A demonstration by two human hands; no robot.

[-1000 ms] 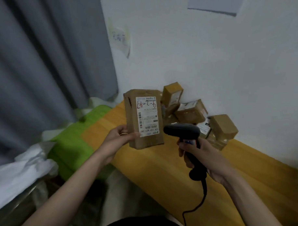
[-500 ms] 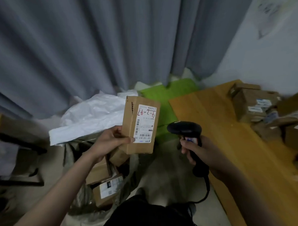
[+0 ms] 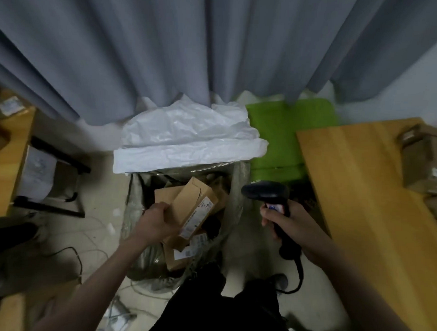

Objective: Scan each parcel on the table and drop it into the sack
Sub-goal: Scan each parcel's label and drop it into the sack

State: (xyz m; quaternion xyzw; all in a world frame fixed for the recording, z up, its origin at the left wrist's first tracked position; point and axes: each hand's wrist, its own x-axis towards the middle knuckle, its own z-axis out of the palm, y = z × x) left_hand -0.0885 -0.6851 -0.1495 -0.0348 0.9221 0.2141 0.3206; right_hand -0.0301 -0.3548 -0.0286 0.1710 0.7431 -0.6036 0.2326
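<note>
Cardboard parcel (image 3: 193, 209) is tilting in the grasping left hand (image 3: 158, 222), directly over the open sack (image 3: 232, 190), long axis slanting near-to-far; right hand (image 3: 288, 224) is gripping the scanner (image 3: 266, 191) farther right.

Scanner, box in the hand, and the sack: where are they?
scanner (image 3: 266, 191), head view, on its black head.
box (image 3: 193, 206), head view, on its brown side by the label.
sack (image 3: 234, 190), head view, on its clear right wall.

The left hand (image 3: 158, 222) reaches forward and down, arm nearly straight, fingers curled in a grip. The right hand (image 3: 288, 223) (held higher, elbow bent) is clenched, knuckles facing left.
</note>
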